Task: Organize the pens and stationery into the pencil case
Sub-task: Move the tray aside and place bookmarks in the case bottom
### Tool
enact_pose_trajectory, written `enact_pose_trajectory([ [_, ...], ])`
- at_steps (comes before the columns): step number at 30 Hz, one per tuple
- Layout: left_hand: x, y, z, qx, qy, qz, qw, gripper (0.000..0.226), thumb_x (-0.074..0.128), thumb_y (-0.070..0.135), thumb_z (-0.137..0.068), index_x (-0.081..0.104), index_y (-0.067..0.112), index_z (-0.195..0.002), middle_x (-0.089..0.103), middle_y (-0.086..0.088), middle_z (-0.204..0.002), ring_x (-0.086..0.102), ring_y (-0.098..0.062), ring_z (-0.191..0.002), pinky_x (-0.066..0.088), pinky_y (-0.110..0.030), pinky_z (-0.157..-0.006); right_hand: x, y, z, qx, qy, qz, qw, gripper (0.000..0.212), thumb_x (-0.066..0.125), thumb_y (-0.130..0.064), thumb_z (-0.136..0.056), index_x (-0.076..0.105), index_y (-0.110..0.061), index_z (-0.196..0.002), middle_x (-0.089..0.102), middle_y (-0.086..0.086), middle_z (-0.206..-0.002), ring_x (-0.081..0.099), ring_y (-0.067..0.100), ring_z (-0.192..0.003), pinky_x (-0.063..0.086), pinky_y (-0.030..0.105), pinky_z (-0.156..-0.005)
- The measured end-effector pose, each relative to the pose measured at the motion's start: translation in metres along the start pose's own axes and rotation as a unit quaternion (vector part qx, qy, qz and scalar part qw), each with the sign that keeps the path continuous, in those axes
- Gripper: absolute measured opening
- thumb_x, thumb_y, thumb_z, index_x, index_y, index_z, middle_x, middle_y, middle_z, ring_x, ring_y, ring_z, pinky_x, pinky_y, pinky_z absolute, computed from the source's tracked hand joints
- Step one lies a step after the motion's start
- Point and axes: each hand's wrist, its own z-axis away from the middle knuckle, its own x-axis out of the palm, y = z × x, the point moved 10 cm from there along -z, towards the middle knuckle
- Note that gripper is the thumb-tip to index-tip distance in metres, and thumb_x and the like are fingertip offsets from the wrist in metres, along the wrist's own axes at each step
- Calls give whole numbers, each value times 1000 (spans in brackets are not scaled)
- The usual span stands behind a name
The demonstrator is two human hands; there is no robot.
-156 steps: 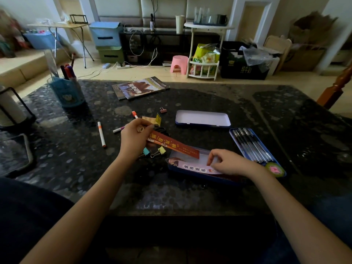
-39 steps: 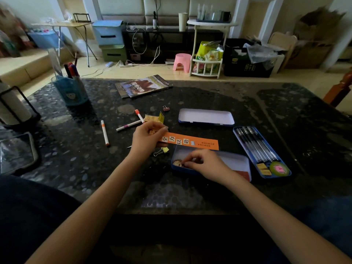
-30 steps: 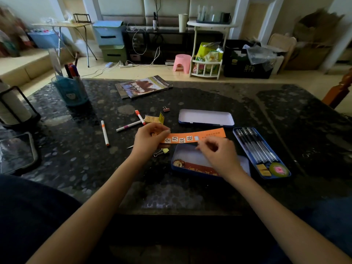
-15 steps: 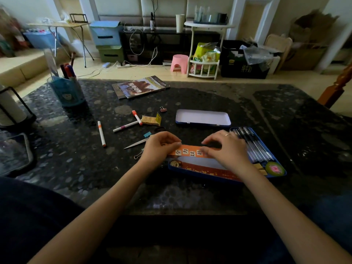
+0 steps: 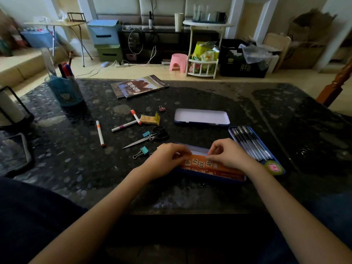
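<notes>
A blue tin pencil case lies open near the table's front edge. An orange bookmark with printed characters lies lengthwise in it, over a red one. My left hand pinches the orange bookmark's left end and my right hand pinches its upper edge farther right. To the right, a blue insert tray carries several black pens and a round green eraser. Loose to the left are scissors, three markers, and binder clips.
The case's white-lined lid lies behind the case. A small yellow packet sits by the markers, a magazine farther back, a blue pen cup at far left, a phone at the left edge.
Both hands brought the orange bookmark down from above the table into the open case. My right hand shifted from the case's left end to the bookmark's upper edge.
</notes>
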Motion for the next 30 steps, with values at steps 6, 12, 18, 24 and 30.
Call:
enact_pose_trajectory([
  [6,5,-7,-1,3,-20,-93,995,19,55,29,-92,63,28,-109,57,11,-107,42,-3,-107,37,-24,-94,22,0,4,18,-61,20,998,11,74,-28,-81,64,-25,-77,66,-8,-80,61,5,-77,47,24,-69],
  [12,10,-1,-1,23,-41,-124,991,24,54,36,-91,63,26,-111,60,9,-112,44,-5,-112,36,-23,-95,29,-7,4,11,-51,15,999,13,74,-24,-81,63,-20,-77,67,-4,-77,63,6,-70,42,19,-58],
  [18,19,-3,-2,32,-71,-152,985,42,56,60,-81,60,31,-112,60,14,-110,51,-2,-104,30,-28,-99,6,1,1,22,28,66,997,15,65,-38,-87,63,-25,-80,63,-6,-80,59,9,-77,54,34,-75],
  [24,15,-2,-1,17,-67,-142,987,40,62,55,-79,63,28,-107,62,10,-104,54,-3,-92,42,-24,-88,10,16,5,81,-28,106,991,29,59,-44,-89,70,-21,-75,68,-1,-76,62,13,-75,54,37,-79],
  [30,9,-5,-1,-37,-81,-157,984,43,69,60,-70,67,25,-96,65,10,-92,58,-5,-82,50,-24,-76,4,2,8,45,12,85,995,27,56,-40,-92,67,-22,-75,67,-2,-78,61,11,-75,52,34,-75],
])
